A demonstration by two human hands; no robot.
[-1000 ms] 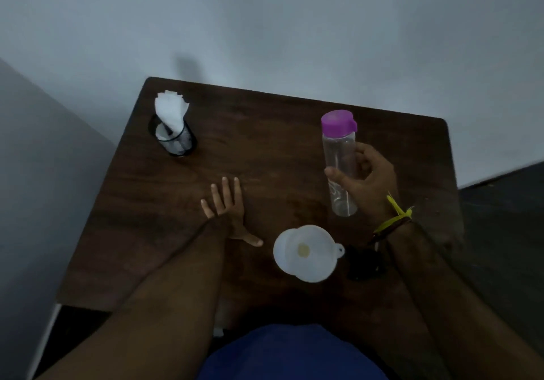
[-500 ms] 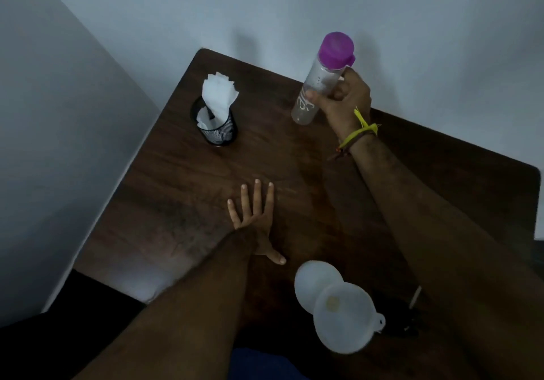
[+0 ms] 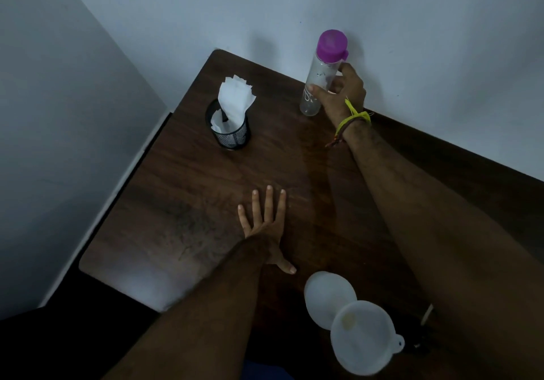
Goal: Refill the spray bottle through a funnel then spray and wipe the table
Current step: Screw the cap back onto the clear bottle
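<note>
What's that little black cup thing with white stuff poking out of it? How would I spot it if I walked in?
Start at the dark wooden table pushed into the corner of the room and look toward its far left corner. There stands a black mesh holder, upright and alone. Unlike the clear bottle with the purple cap to its right, it is short, dark, and stuffed with white paper napkins.

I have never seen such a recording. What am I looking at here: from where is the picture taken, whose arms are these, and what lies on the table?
There is no machine. A person wears a camera on the head, so you look down along their own two arms. The right hand grips a clear bottle with a purple cap at the far edge of the dark wooden table. The left hand lies flat and empty on the wood. A black mesh cup holds white tissues. Near the body stands a white funnel.
</note>
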